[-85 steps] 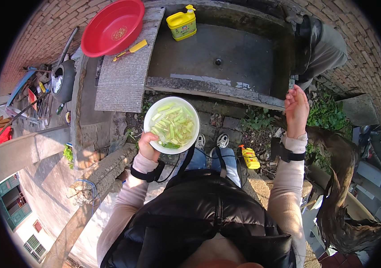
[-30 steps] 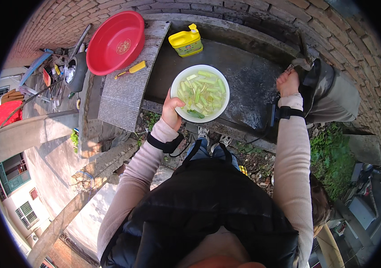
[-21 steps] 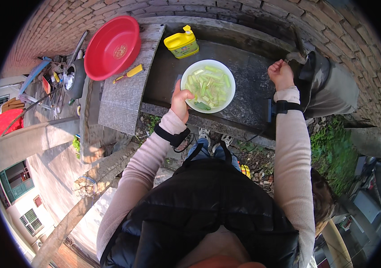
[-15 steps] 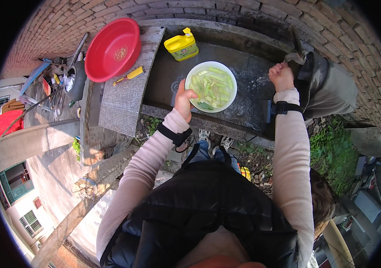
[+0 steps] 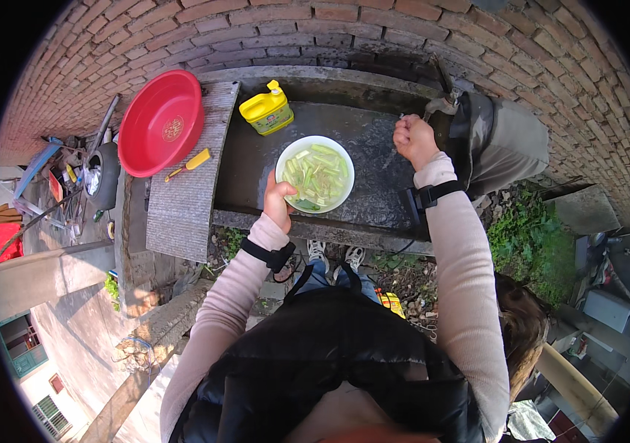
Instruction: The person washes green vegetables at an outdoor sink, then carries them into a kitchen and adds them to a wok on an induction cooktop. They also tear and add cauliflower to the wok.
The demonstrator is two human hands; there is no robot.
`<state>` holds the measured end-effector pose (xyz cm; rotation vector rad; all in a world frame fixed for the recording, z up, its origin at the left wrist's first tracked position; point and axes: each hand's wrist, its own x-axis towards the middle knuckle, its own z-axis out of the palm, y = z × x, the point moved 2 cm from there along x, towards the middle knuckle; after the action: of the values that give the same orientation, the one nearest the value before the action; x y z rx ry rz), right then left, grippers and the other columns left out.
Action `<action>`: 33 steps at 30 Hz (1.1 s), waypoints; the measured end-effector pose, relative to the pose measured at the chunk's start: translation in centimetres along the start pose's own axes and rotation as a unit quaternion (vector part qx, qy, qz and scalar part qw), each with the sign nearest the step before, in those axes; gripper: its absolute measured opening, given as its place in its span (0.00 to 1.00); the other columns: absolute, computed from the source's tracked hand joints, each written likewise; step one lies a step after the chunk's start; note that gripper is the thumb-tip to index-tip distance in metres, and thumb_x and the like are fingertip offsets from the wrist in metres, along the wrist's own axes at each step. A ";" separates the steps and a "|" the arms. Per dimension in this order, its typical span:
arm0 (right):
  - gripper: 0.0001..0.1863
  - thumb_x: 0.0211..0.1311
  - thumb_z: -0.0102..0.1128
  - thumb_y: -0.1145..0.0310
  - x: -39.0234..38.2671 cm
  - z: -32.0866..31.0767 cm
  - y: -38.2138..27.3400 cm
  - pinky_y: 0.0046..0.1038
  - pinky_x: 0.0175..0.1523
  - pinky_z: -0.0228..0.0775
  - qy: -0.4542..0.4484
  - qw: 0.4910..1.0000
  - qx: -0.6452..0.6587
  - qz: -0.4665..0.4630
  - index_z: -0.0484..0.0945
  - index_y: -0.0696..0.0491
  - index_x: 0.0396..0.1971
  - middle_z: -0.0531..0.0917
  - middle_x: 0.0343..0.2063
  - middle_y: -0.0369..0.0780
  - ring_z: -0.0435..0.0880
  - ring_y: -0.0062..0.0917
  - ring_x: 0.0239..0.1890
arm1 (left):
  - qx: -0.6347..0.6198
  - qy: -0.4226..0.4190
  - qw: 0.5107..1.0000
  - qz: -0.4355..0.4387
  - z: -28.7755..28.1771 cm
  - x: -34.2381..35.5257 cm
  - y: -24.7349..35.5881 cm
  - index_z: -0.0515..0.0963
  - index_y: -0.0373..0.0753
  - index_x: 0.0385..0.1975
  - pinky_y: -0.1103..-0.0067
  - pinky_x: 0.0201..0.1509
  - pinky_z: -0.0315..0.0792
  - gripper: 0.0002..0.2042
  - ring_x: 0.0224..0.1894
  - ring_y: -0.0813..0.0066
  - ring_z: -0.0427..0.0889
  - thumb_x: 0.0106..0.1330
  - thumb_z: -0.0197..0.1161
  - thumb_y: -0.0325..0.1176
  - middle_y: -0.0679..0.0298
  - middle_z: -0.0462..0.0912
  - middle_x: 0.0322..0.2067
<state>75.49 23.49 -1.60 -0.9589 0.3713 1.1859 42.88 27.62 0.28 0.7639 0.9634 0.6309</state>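
My left hand (image 5: 279,195) grips the side of a white bowl (image 5: 344,198) filled with water and cut green vegetable pieces (image 5: 319,166). The bowl is over the dark, wet concrete trough (image 5: 250,198). My right hand (image 5: 413,137) has curled fingers at the trough's right end, close to a tap (image 5: 437,105); what is inside them, if anything, is hard to make out. Water ripples on the trough floor below that hand. A yellow jug (image 5: 268,108) with a printed label stands at the back of the trough, behind the bowl.
A red basin (image 5: 138,129) and a yellow-handled utensil (image 5: 198,158) lie on a ribbed board (image 5: 182,221) across the trough's left end. A brick wall (image 5: 344,33) runs behind. Draped grey material (image 5: 514,148) is at the right, weeds (image 5: 522,251) below it, piled clutter (image 5: 71,188) at far left.
The bowl has moved forward from in front of the trough to over it. My right hand went from the front corner to beside the tap, fingers curling. Rippling water appeared. The view has shifted.
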 end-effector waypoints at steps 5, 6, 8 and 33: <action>0.10 0.69 0.44 0.70 -6.5 5.8 -5.3 0.19 0.16 0.44 -0.159 0.954 -0.253 -0.037 0.68 0.55 0.26 0.69 0.19 0.34 0.56 0.14 0.14 | 0.002 -0.003 1.000 0.014 -0.8 -0.3 0.5 0.61 0.37 0.61 0.72 0.50 0.75 0.34 0.51 0.64 0.76 0.46 0.51 0.29 0.57 0.74 0.51; 0.12 0.69 0.45 0.69 -7.9 6.7 -7.2 0.19 0.16 0.45 -0.193 0.920 -0.315 -0.128 0.69 0.55 0.24 0.68 0.18 0.33 0.57 0.13 0.13 | -0.004 -0.007 1.000 0.026 -0.9 -0.3 0.7 0.61 0.37 0.62 0.71 0.50 0.75 0.34 0.52 0.63 0.76 0.46 0.51 0.29 0.56 0.74 0.51; 0.12 0.67 0.47 0.67 -9.8 8.1 -10.1 0.21 0.23 0.60 -0.085 0.785 -0.508 -0.344 0.74 0.57 0.27 0.73 0.20 0.34 0.70 0.17 0.19 | 0.004 -0.004 1.000 0.016 -1.3 -0.4 1.0 0.59 0.37 0.63 0.71 0.51 0.75 0.36 0.53 0.62 0.75 0.47 0.51 0.29 0.56 0.73 0.52; 0.13 0.71 0.50 0.65 -7.8 4.5 5.5 0.33 0.56 0.73 -0.166 0.929 -0.230 -0.238 0.76 0.58 0.48 0.80 0.46 0.42 0.79 0.29 0.49 | -0.015 -0.021 0.998 0.058 -2.5 -0.2 2.0 0.60 0.35 0.63 0.72 0.57 0.70 0.35 0.54 0.64 0.73 0.47 0.52 0.25 0.56 0.72 0.53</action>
<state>66.57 22.61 4.05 -1.1413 -0.4158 0.9704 40.30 29.36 1.04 0.8083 0.8738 0.7265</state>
